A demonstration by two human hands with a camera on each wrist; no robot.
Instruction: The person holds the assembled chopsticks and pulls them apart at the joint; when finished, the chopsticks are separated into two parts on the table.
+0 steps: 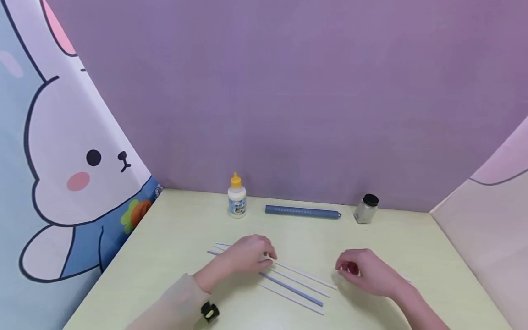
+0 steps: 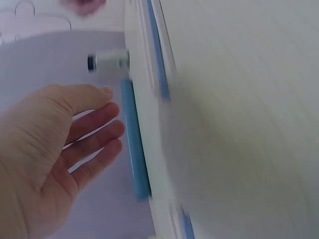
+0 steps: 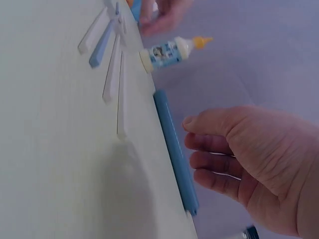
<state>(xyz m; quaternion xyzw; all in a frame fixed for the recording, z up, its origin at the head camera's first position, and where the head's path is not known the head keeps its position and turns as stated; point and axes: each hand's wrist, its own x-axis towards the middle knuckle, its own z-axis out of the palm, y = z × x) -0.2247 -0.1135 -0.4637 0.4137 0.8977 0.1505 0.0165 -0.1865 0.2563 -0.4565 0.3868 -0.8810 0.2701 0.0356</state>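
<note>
Several thin white sticks (image 1: 305, 275) and a blue stick (image 1: 291, 289) lie fanned out side by side on the table. Over their middle hovers my left hand (image 1: 249, 254), hiding part of them; its fingers are loosely bent, and the left wrist view shows nothing between them. My right hand (image 1: 369, 271) is in the air just right of the sticks' near ends. In the right wrist view its thumb and fingers curve loosely with a gap between them, holding nothing. A small white tip (image 1: 406, 278) shows behind the right wrist, mostly hidden.
Along the back of the pale table (image 1: 165, 261) stand a white glue bottle (image 1: 237, 201) with a yellow cap and a small clear jar (image 1: 365, 211) with a black lid. A blue tube (image 1: 303, 211) lies between them. A purple wall (image 1: 288, 101) rises behind.
</note>
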